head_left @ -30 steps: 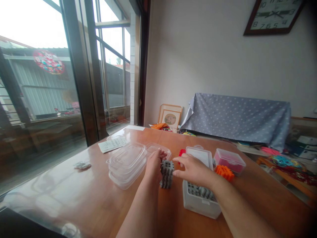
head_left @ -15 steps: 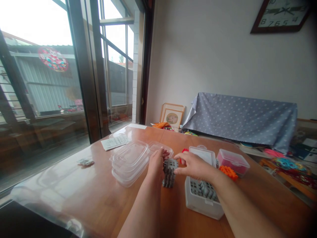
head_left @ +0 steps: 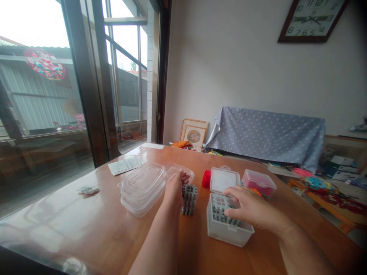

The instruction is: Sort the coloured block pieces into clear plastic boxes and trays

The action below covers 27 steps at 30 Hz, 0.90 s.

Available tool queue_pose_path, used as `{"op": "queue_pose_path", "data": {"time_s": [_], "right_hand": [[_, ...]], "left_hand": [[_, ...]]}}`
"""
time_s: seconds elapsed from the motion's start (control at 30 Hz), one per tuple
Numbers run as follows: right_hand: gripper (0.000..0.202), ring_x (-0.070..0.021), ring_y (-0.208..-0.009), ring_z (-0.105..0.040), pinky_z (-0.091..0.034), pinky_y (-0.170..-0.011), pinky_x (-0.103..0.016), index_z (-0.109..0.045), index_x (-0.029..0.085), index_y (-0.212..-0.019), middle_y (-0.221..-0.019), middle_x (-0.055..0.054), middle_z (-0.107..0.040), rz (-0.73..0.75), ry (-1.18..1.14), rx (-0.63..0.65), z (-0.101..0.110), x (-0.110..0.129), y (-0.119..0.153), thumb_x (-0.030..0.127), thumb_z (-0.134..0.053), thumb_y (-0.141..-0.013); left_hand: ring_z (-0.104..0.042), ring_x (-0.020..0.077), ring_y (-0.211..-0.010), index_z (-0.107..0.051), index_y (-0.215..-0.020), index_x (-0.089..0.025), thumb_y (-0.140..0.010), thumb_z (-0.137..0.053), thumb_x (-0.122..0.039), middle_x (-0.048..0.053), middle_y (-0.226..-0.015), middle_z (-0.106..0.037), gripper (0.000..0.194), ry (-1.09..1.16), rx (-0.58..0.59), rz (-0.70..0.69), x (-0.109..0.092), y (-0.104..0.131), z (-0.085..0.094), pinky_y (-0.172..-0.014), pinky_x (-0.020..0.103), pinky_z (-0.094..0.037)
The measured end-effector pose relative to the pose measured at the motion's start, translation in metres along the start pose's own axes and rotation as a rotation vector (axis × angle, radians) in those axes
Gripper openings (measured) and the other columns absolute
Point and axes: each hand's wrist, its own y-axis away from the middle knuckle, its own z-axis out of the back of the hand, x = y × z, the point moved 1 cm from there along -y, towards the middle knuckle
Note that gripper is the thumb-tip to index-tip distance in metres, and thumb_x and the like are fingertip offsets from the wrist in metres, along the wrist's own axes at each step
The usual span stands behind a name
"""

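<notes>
A stack of grey lattice-like plastic pieces stands upright on the table. My left hand is at the stack's left side, with loosely curled fingers above its far edge and the palm side hidden. To the right, a clear plastic box holds more grey lattice pieces. My right hand reaches over this box, thumb and fingers apart above the pieces. Whether its fingertips touch them is hard to see. The box's lid is swung back.
Stacked clear containers lie left of my left hand. Printed paper and a small packet are farther left. Behind the box are red pieces, orange pieces and a closed box with pink contents.
My right hand has left the grey stack and moved right over the open box. My left hand stays beside the stack. The whole view has shifted slightly right.
</notes>
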Motion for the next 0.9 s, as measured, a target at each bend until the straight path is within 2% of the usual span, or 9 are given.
{"op": "queue_pose_path", "data": {"time_s": [0.17,0.43,0.57,0.7,0.8,0.9], "right_hand": [[0.042,-0.0274,-0.101,-0.060,-0.043,-0.084,-0.034,-0.071,0.028,-0.112,-0.105,-0.005,-0.068,-0.007,0.093,0.025,-0.005,0.002,0.001,0.040,-0.076,-0.073],[0.050,-0.0308,-0.111,-0.058,-0.039,-0.092,-0.038,-0.070,0.030,-0.120,-0.116,-0.006,-0.067,-0.011,0.149,0.016,-0.019,0.003,-0.001,0.041,-0.077,-0.072],[0.035,-0.0293,-0.108,-0.058,-0.039,-0.091,-0.038,-0.072,0.028,-0.114,-0.109,-0.006,-0.068,0.020,0.128,-0.025,-0.020,0.005,-0.002,0.038,-0.070,-0.080],[0.025,-0.0248,-0.100,-0.060,-0.040,-0.090,-0.036,-0.073,0.028,-0.108,-0.099,-0.004,-0.071,0.078,0.045,-0.115,-0.018,0.017,-0.004,0.025,-0.058,-0.088],[0.020,-0.0237,-0.099,-0.060,-0.042,-0.089,-0.035,-0.073,0.027,-0.104,-0.098,-0.004,-0.071,0.104,-0.011,-0.230,-0.016,0.033,-0.009,0.028,-0.058,-0.090],[0.026,-0.0256,-0.108,-0.058,-0.042,-0.094,-0.036,-0.072,0.027,-0.112,-0.108,-0.005,-0.071,0.158,-0.021,-0.254,-0.018,0.049,-0.019,0.034,-0.065,-0.088]], "left_hand": [[-0.067,0.0184,-0.075,-0.072,-0.093,-0.015,-0.076,-0.072,-0.055,0.014,-0.096,-0.078,0.043,-0.032,-0.002,0.016,0.000,-0.001,0.000,-0.058,0.025,-0.038],[-0.066,0.0167,-0.069,-0.072,-0.089,-0.014,-0.073,-0.074,-0.054,0.014,-0.093,-0.077,0.043,-0.011,-0.009,0.006,0.001,-0.003,0.001,-0.059,0.025,-0.040],[-0.067,0.0179,-0.072,-0.072,-0.089,-0.015,-0.072,-0.075,-0.055,0.013,-0.092,-0.078,0.044,-0.015,-0.009,0.014,0.001,-0.003,0.001,-0.059,0.025,-0.040],[-0.067,0.0175,-0.070,-0.071,-0.088,-0.014,-0.072,-0.076,-0.055,0.013,-0.090,-0.077,0.044,-0.006,-0.010,0.006,-0.001,-0.001,-0.001,-0.059,0.025,-0.041],[-0.066,0.0173,-0.070,-0.071,-0.088,-0.014,-0.073,-0.075,-0.054,0.014,-0.090,-0.077,0.043,-0.001,-0.011,0.010,-0.002,0.000,-0.001,-0.059,0.025,-0.042],[-0.067,0.0180,-0.071,-0.072,-0.090,-0.014,-0.074,-0.074,-0.053,0.014,-0.091,-0.077,0.043,-0.008,-0.004,0.010,0.000,-0.001,0.000,-0.059,0.025,-0.042]]}}
